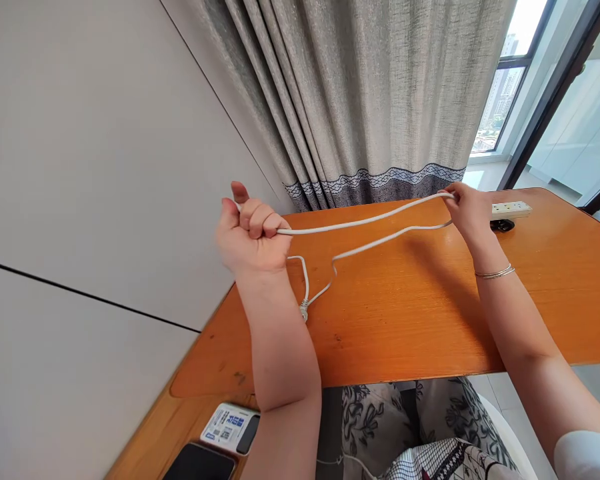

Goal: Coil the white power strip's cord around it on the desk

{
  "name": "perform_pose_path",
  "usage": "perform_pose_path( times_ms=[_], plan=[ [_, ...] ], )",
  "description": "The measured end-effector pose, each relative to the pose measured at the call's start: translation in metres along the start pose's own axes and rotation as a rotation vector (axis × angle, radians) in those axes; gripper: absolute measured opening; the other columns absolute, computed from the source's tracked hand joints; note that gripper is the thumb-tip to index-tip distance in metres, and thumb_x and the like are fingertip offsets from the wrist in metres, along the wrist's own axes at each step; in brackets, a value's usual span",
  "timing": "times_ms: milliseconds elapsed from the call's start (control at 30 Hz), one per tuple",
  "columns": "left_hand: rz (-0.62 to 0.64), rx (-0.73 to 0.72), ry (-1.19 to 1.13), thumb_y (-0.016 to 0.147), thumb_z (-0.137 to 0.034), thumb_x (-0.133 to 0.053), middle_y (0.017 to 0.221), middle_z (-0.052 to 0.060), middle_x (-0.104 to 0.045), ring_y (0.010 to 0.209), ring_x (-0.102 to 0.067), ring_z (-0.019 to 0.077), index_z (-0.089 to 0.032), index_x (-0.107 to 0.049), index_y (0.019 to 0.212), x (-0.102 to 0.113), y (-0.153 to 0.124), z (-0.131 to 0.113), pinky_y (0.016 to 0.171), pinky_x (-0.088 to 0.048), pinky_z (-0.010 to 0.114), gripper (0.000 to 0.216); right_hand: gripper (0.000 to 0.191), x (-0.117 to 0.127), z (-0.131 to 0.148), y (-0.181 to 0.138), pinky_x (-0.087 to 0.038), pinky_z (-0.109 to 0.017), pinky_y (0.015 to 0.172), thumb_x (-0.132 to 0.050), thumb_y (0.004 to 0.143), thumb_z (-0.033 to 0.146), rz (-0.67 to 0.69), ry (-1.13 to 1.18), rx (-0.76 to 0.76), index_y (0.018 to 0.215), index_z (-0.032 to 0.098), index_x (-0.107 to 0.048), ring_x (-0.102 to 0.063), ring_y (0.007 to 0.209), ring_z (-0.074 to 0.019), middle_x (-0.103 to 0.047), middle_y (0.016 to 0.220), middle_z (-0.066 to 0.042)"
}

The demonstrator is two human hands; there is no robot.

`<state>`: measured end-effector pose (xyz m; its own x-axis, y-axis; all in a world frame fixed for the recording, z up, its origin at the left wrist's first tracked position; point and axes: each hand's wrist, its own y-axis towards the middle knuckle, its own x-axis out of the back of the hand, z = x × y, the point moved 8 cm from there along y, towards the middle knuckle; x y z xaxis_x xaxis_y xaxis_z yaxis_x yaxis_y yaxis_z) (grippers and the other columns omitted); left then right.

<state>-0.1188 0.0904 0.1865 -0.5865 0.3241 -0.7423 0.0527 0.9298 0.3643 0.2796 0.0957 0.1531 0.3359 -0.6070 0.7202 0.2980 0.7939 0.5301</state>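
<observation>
A white power cord (360, 223) stretches between my two hands above the wooden table. My left hand (257, 230) is raised at the left, fingers curled round the cord. At the right, my right hand (467, 207) pinches the same cord. From there a second length of cord (380, 241) runs back leftward and down to the tabletop. Its white plug (304, 310) lies on the table just behind my left forearm. Beyond my right hand sits a white power strip (513, 210), partly covered by that hand.
A small black object (503, 225) lies by the strip. On the lower wooden surface at left are a black phone (200, 463) and a white labelled packet (229, 427). White cabinet panels (105, 167) border the left; a grey curtain (380, 93) hangs behind the orange-brown table (400, 320).
</observation>
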Motion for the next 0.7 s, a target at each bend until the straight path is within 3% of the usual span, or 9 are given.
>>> perform_pose_path(
  times_ms=[67,133,233,367,467,567,633,700],
  plan=[
    [0.018,0.030,-0.085,0.109,-0.035,-0.018,0.047,-0.007,-0.030,0.036,-0.029,0.0074,-0.023,-0.062,0.092,-0.003,0.001,0.004,0.040,-0.026,0.022,0.049,0.027,0.000,-0.001,-0.001,-0.036,-0.030,0.064,-0.058,0.090,0.035,-0.017,0.130,-0.017,0.102,0.017,-0.074,-0.059,0.070,-0.0198,-0.071,0.079,-0.008],
    [0.007,0.054,-0.151,0.110,-0.035,-0.017,0.046,-0.008,-0.029,0.034,-0.029,0.0063,-0.021,-0.061,0.094,-0.010,0.000,0.008,0.037,-0.025,0.020,0.049,0.026,-0.015,0.006,-0.004,-0.038,-0.029,0.063,-0.063,0.087,0.036,0.158,0.213,0.047,0.098,0.016,-0.074,-0.058,0.066,-0.0178,-0.069,0.073,-0.005],
    [-0.050,0.108,-0.167,0.110,-0.033,-0.020,0.046,-0.009,-0.029,0.031,-0.026,0.0047,-0.020,-0.061,0.093,-0.023,-0.005,0.022,0.034,-0.022,0.018,0.046,0.022,-0.041,0.028,-0.020,-0.040,-0.028,0.066,-0.067,0.084,0.035,0.458,0.154,0.232,0.095,0.018,-0.075,-0.061,0.071,-0.0177,-0.071,0.077,-0.004],
    [-0.037,0.206,-0.140,0.110,-0.029,-0.024,0.048,-0.009,-0.027,0.031,-0.019,0.0032,-0.018,-0.061,0.093,-0.048,-0.014,0.048,0.032,-0.017,0.017,0.042,0.019,-0.062,0.055,-0.044,-0.042,-0.028,0.075,-0.059,0.084,0.020,0.668,0.104,0.412,0.096,0.019,-0.075,-0.064,0.083,-0.0177,-0.075,0.093,-0.006],
    [-0.037,0.314,-0.080,0.109,-0.033,-0.026,0.049,-0.010,-0.026,0.031,-0.015,0.0035,-0.020,-0.062,0.097,-0.056,-0.022,0.066,0.032,-0.013,0.017,0.040,0.018,-0.081,0.064,-0.069,-0.042,-0.026,0.069,-0.065,0.077,0.021,1.032,0.245,0.470,0.093,0.017,-0.072,-0.059,0.073,-0.0142,-0.072,0.085,-0.003],
    [-0.010,0.447,0.019,0.109,-0.040,-0.024,0.049,-0.010,-0.023,0.030,-0.010,0.0038,-0.020,-0.063,0.102,-0.057,-0.029,0.078,0.031,-0.008,0.017,0.044,0.038,-0.084,0.062,-0.092,-0.040,-0.024,0.064,-0.077,0.069,0.039,1.402,0.479,0.463,0.097,0.014,-0.068,-0.052,0.066,-0.0112,-0.066,0.076,0.001],
    [0.063,0.550,0.118,0.108,-0.041,-0.020,0.048,-0.010,-0.022,0.030,-0.008,0.0042,-0.018,-0.063,0.102,-0.059,-0.034,0.085,0.031,-0.005,0.016,0.049,0.048,-0.081,0.058,-0.091,-0.038,-0.024,0.064,-0.078,0.067,0.051,1.450,0.579,0.434,0.095,0.013,-0.067,-0.049,0.065,-0.0102,-0.061,0.074,0.002],
    [0.168,0.635,0.243,0.108,-0.040,-0.023,0.046,-0.010,-0.024,0.031,-0.009,0.0042,-0.015,-0.064,0.097,-0.062,-0.040,0.092,0.031,-0.006,0.015,0.049,0.048,-0.077,0.055,-0.080,-0.035,-0.024,0.063,-0.075,0.070,0.058,1.354,0.601,0.408,0.084,0.014,-0.065,-0.044,0.064,-0.0093,-0.055,0.070,0.003]
  ],
)
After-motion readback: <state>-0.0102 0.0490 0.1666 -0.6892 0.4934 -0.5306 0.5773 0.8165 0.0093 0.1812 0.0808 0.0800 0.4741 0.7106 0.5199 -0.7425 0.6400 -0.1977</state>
